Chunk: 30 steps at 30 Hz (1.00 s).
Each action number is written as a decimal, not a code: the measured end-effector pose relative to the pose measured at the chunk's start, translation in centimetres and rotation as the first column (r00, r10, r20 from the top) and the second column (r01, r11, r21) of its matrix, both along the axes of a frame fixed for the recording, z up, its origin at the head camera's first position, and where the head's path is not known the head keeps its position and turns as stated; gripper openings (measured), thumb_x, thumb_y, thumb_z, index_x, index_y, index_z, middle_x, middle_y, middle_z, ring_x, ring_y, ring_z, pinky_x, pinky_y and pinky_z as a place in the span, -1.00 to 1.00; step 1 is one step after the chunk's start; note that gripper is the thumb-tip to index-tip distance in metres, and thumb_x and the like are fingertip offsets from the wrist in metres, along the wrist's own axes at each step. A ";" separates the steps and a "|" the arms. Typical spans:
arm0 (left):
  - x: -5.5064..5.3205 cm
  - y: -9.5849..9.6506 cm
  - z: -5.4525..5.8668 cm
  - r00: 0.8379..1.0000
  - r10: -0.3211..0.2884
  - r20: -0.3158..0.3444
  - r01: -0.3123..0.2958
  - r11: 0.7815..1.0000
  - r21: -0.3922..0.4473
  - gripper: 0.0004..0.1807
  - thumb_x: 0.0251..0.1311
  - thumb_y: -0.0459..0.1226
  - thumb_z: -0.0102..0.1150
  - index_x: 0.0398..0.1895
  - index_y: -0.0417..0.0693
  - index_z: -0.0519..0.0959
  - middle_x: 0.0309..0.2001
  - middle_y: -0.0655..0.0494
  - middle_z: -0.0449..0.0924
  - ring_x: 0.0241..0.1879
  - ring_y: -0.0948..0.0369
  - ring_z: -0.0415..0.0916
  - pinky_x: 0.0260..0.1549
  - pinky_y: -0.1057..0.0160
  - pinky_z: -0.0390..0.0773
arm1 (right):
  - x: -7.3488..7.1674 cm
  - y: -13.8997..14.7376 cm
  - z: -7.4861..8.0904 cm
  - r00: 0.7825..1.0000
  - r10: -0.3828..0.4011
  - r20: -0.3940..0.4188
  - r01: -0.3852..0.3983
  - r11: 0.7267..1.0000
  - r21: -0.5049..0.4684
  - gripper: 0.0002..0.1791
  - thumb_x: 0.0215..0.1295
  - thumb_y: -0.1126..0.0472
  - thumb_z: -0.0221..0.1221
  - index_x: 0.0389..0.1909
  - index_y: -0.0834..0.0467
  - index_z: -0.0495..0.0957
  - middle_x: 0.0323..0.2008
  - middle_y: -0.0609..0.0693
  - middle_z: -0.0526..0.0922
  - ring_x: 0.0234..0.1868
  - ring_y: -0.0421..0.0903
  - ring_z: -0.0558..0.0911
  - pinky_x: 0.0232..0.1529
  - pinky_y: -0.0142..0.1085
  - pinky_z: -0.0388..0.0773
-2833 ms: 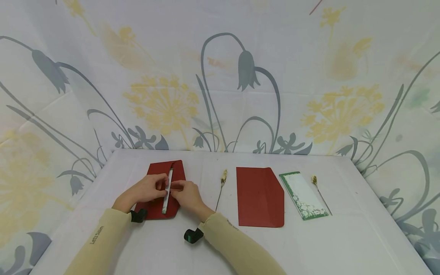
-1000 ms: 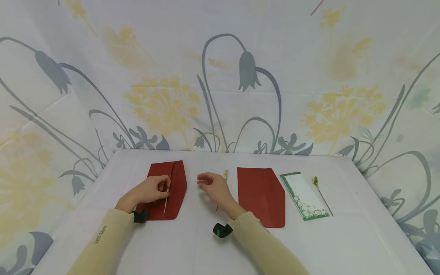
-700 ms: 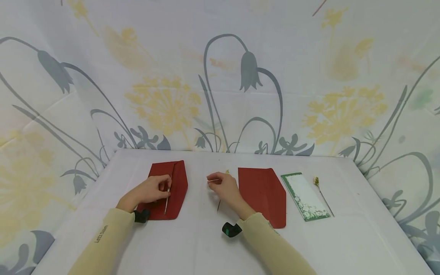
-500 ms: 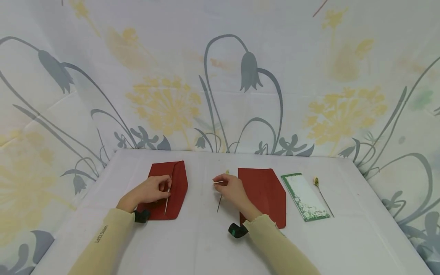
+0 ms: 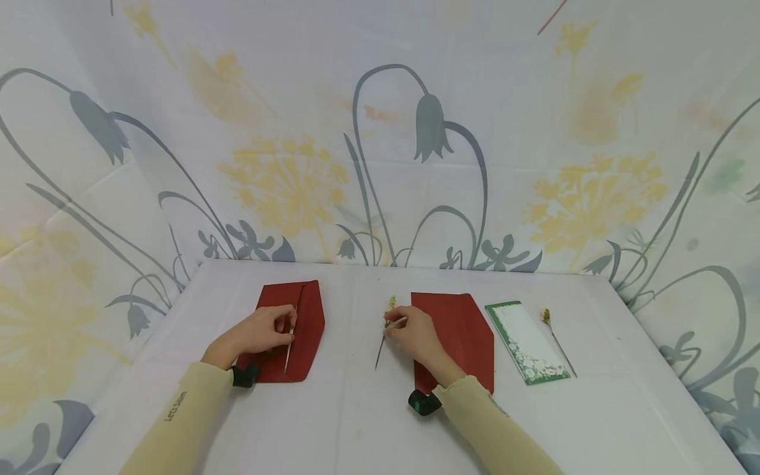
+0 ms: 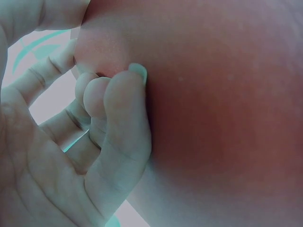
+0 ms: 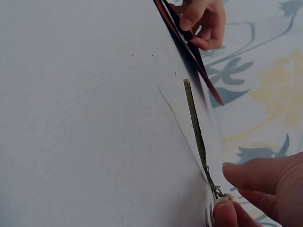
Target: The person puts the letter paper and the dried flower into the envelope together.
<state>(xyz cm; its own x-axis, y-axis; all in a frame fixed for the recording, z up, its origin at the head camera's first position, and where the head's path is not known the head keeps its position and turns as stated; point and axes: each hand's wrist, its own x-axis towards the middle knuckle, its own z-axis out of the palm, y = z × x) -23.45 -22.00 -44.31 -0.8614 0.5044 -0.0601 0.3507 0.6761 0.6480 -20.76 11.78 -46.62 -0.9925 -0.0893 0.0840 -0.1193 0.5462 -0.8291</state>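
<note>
"Pinched where, exactly?"

"Left hand (image 5: 258,328), left of frame, at the mouth of a red envelope (image 5: 311,326); a pale edge (image 5: 287,358) shows, contents otherwise hidden. A second envelope (image 5: 464,330), right of centre, gives no view inside; a green-bordered card (image 5: 527,342) lies just right of it."

"And the step?"

"Apparently collecting the dried flower (image 5: 390,303) at frame centre. A right hand (image 5: 417,335) has thumb and fingers about it; whether they grip, we cannot tell. Next calls, likely, for a light fingertip pinch."

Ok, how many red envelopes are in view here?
2: one red envelope at the left hand, a second envelope beside the green-bordered card, partly behind the right hand. More could lie hidden beneath.
</note>
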 end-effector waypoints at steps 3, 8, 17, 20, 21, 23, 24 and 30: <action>0.0 0.0 0.0 1.000 -0.004 0.006 0.004 1.000 0.001 -0.78 0.14 -0.36 0.32 -0.27 -0.01 0.44 -0.52 0.10 0.34 -0.66 0.21 0.38 -0.58 0.19 0.49 | -0.2 -0.4 -0.3 1.000 -0.005 -0.001 0.005 0.999 0.038 -0.75 0.05 0.32 0.42 -0.20 0.15 0.68 -0.22 -0.03 0.61 -0.32 -0.15 0.56 -0.30 -0.26 0.51; 0.0 0.1 0.0 1.000 -0.009 0.013 0.009 1.000 -0.003 -0.78 0.15 -0.37 0.31 -0.27 -0.02 0.43 -0.52 0.09 0.35 -0.65 0.21 0.38 -0.58 0.19 0.49 | -0.4 -1.2 -0.4 0.999 0.016 -0.031 -0.013 0.996 0.087 -0.70 -0.01 0.38 0.41 -0.20 0.14 0.68 -0.18 -0.01 0.61 -0.35 -0.15 0.51 -0.31 -0.26 0.48; 0.0 0.2 0.1 1.000 0.010 0.014 -0.010 1.000 -0.010 -0.78 0.15 -0.36 0.31 -0.27 -0.02 0.44 -0.51 0.09 0.35 -0.64 0.20 0.39 -0.56 0.18 0.49 | -1.1 -2.5 -0.1 0.998 0.065 -0.017 -0.059 0.968 0.243 -0.64 0.17 0.24 0.30 0.02 0.15 0.68 -0.12 0.09 0.51 -0.17 -0.04 0.55 -0.09 -0.13 0.52; 0.1 0.2 0.1 1.000 0.007 0.028 -0.006 1.000 -0.003 -0.78 0.16 -0.36 0.31 -0.27 -0.02 0.44 -0.52 0.08 0.35 -0.64 0.19 0.40 -0.56 0.18 0.50 | -1.1 -2.8 0.0 0.997 0.073 -0.015 -0.066 0.961 0.270 -0.71 0.17 0.23 0.30 -0.07 0.17 0.70 -0.09 0.13 0.48 -0.10 0.02 0.57 -0.03 -0.09 0.52; 0.1 0.2 0.1 0.999 0.006 0.032 -0.006 1.000 -0.001 -0.78 0.16 -0.36 0.31 -0.27 -0.02 0.44 -0.52 0.08 0.35 -0.64 0.19 0.40 -0.57 0.18 0.50 | -1.0 -2.9 0.0 0.997 0.073 -0.015 -0.066 0.961 0.270 -0.76 0.18 0.24 0.30 -0.12 0.16 0.71 -0.09 0.13 0.48 -0.10 0.03 0.58 -0.03 -0.09 0.52; 0.1 0.2 0.1 0.999 0.007 0.042 -0.007 1.000 0.006 -0.78 0.16 -0.36 0.31 -0.27 -0.03 0.44 -0.51 0.07 0.35 -0.64 0.19 0.41 -0.57 0.17 0.51 | -0.9 -2.9 0.0 0.997 0.068 -0.023 -0.059 0.962 0.266 -0.85 0.17 0.24 0.31 -0.23 0.15 0.71 -0.11 0.11 0.48 -0.12 0.03 0.58 -0.06 -0.11 0.53; 0.1 0.2 0.1 0.999 0.008 0.043 -0.008 1.000 0.005 -0.78 0.16 -0.36 0.31 -0.27 -0.02 0.44 -0.51 0.07 0.35 -0.64 0.19 0.41 -0.57 0.17 0.51 | -0.9 -2.9 0.0 0.998 0.060 -0.024 -0.051 0.965 0.259 -0.89 0.16 0.23 0.33 -0.28 0.14 0.71 -0.13 0.10 0.48 -0.14 0.02 0.57 -0.09 -0.12 0.53; 0.1 0.2 0.1 0.999 0.017 0.030 -0.017 1.000 -0.006 -0.77 0.15 -0.36 0.32 -0.26 -0.01 0.44 -0.51 0.08 0.35 -0.64 0.19 0.39 -0.56 0.18 0.50 | -0.7 -3.0 0.1 1.000 0.009 -0.019 -0.005 0.978 0.210 -0.89 0.09 0.26 0.42 -0.40 0.10 0.66 -0.24 0.02 0.49 -0.27 -0.07 0.50 -0.21 -0.19 0.49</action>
<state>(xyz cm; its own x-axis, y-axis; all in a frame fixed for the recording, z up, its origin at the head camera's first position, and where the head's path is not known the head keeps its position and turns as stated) -23.36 -21.84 -44.18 -0.8674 0.4896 -0.0892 0.3197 0.6855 0.6542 -21.45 8.77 -46.55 -0.9901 -0.1141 0.0822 -0.1391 0.7071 -0.6933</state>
